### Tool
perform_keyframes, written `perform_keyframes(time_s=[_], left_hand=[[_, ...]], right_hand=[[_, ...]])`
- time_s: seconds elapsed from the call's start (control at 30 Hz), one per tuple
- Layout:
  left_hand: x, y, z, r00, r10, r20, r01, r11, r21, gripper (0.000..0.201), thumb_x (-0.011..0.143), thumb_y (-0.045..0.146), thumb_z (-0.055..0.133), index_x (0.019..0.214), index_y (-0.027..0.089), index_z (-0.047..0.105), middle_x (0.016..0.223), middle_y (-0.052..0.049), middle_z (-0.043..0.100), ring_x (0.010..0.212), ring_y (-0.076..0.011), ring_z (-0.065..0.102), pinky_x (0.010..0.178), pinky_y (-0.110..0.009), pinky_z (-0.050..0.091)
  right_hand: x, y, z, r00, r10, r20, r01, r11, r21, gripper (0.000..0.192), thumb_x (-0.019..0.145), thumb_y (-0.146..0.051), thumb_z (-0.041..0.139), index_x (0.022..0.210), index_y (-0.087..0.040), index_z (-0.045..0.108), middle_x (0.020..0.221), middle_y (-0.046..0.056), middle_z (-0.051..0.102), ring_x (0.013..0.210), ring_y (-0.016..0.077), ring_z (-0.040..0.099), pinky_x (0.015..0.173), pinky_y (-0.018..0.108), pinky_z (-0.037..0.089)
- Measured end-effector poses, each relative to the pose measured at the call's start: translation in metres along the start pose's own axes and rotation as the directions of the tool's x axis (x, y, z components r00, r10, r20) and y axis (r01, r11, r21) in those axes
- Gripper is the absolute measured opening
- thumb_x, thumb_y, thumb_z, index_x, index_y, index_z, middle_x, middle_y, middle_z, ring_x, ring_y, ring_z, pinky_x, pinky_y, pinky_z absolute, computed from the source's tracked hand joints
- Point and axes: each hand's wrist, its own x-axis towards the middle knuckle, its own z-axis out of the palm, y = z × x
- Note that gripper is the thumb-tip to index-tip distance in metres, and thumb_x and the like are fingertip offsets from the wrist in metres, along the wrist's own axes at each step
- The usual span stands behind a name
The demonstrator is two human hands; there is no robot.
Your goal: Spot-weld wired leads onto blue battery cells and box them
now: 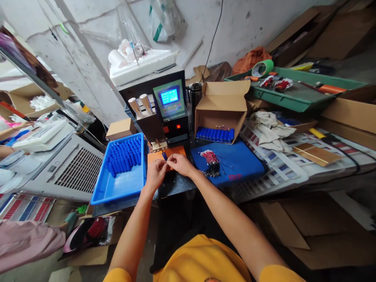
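Note:
A blue cylindrical battery cell (pixel 164 156) lies beneath the thin copper-coloured electrodes (pixel 160 144) of a bench spot welder (pixel 152 117), over an orange board (pixel 178 150). At the near end of the cell, my left hand (pixel 155 173) and my right hand (pixel 179 164) meet with fingertips pinched. Whatever is between the fingers is too small to make out. Left of my hands stands a blue tray (pixel 123 188) with many blue cells (pixel 123 154) packed upright at its far side. To the right, a bundle of red and black wires (pixel 212 161) rests on a blue mat (pixel 237 158).
An open cardboard box (pixel 221 111) behind the mat holds blue cells (pixel 215 134) with wires. Further right are a green tray (pixel 311 100) with tape and tools, and a cloth (pixel 272 129). A grey vented unit (pixel 73 168) stands left. Someone's pink sleeve (pixel 29 243) shows lower left.

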Motion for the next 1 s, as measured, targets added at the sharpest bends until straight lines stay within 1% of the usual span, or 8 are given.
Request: perform_keyframes(time_s=[0.07, 0.17, 0.27, 0.37, 0.57, 0.7, 0.87, 1.0], left_hand=[[-0.004, 0.001, -0.001, 0.999, 0.026, -0.043, -0.027, 0.999, -0.033, 0.009, 0.084, 0.025, 0.060, 0.078, 0.019, 0.064, 0.079, -0.004, 0.063, 0.075, -0.0173, 0.061, 0.072, -0.029, 0.049], [-0.010, 0.001, -0.001, 0.986, 0.089, -0.138, -0.092, 0.996, -0.017, 0.006, 0.083, 0.023, 0.061, 0.085, 0.020, 0.065, 0.102, -0.008, 0.062, 0.102, -0.0213, 0.061, 0.092, -0.035, 0.050], [-0.011, -0.003, 0.001, 0.988, 0.145, -0.056, -0.145, 0.989, 0.004, 0.022, 0.083, 0.022, 0.061, 0.104, 0.021, 0.068, 0.126, -0.011, 0.057, 0.122, -0.0252, 0.054, 0.105, -0.041, 0.044], [-0.006, -0.008, 0.006, 0.985, 0.165, 0.051, -0.165, 0.986, -0.007, 0.036, 0.085, 0.023, 0.059, 0.121, 0.023, 0.064, 0.125, -0.012, 0.061, 0.113, -0.0248, 0.059, 0.100, -0.042, 0.047], [0.001, -0.013, 0.013, 0.991, 0.128, 0.027, -0.127, 0.992, -0.023, 0.039, 0.086, 0.025, 0.058, 0.124, 0.019, 0.062, 0.094, -0.009, 0.068, 0.082, -0.0200, 0.063, 0.078, -0.035, 0.053], [0.004, -0.010, 0.012, 1.000, 0.021, 0.022, -0.017, 0.984, -0.179, 0.030, 0.091, 0.033, 0.054, 0.116, 0.019, 0.062, 0.091, -0.007, 0.069, 0.077, -0.0175, 0.065, 0.069, -0.029, 0.052], [0.015, -0.007, 0.007, 0.998, -0.055, -0.023, 0.049, 0.978, -0.203, 0.021, 0.087, 0.040, 0.062, 0.082, 0.019, 0.061, 0.068, 0.000, 0.060, 0.061, -0.0130, 0.056, 0.059, -0.024, 0.046], [0.018, -0.012, 0.008, 0.994, -0.090, 0.057, 0.101, 0.968, -0.229, 0.020, 0.088, 0.037, 0.059, 0.091, 0.018, 0.062, 0.076, -0.002, 0.064, 0.066, -0.0145, 0.060, 0.063, -0.026, 0.047]], right_hand=[[0.001, 0.000, -0.001, 1.000, 0.002, -0.021, -0.001, 0.998, 0.055, 0.011, 0.074, -0.027, 0.063, 0.070, -0.017, 0.064, 0.066, 0.000, 0.063, 0.061, 0.0131, 0.057, 0.059, 0.024, 0.045], [0.002, -0.003, -0.005, 0.995, 0.054, -0.083, -0.038, 0.981, 0.192, 0.018, 0.071, -0.033, 0.066, 0.065, -0.017, 0.062, 0.057, -0.002, 0.058, 0.054, 0.0115, 0.051, 0.054, 0.023, 0.041], [0.003, -0.007, -0.009, 0.984, 0.132, -0.119, -0.089, 0.945, 0.314, 0.022, 0.069, -0.038, 0.066, 0.064, -0.017, 0.060, 0.049, -0.005, 0.051, 0.045, 0.0092, 0.042, 0.045, 0.022, 0.034], [0.003, -0.011, -0.011, 0.973, 0.187, -0.136, -0.121, 0.914, 0.388, 0.025, 0.067, -0.041, 0.067, 0.064, -0.018, 0.060, 0.047, -0.005, 0.049, 0.041, 0.0078, 0.038, 0.041, 0.021, 0.028], [0.003, -0.012, -0.012, 0.959, 0.232, -0.161, -0.142, 0.890, 0.432, 0.029, 0.066, -0.044, 0.069, 0.060, -0.018, 0.056, 0.047, -0.004, 0.050, 0.041, 0.0072, 0.039, 0.040, 0.020, 0.026], [0.005, -0.010, -0.011, 0.956, 0.236, -0.175, -0.143, 0.894, 0.424, 0.031, 0.066, -0.046, 0.068, 0.060, -0.018, 0.056, 0.048, -0.004, 0.050, 0.041, 0.0070, 0.038, 0.039, 0.019, 0.026], [0.007, -0.006, -0.009, 0.959, 0.217, -0.184, -0.131, 0.911, 0.392, 0.031, 0.069, -0.045, 0.066, 0.060, -0.018, 0.054, 0.047, -0.004, 0.049, 0.041, 0.0072, 0.037, 0.040, 0.019, 0.026], [0.008, -0.005, -0.007, 0.958, 0.195, -0.208, -0.112, 0.929, 0.353, 0.029, 0.070, -0.043, 0.065, 0.059, -0.018, 0.054, 0.049, -0.004, 0.050, 0.042, 0.0076, 0.039, 0.041, 0.019, 0.028]])
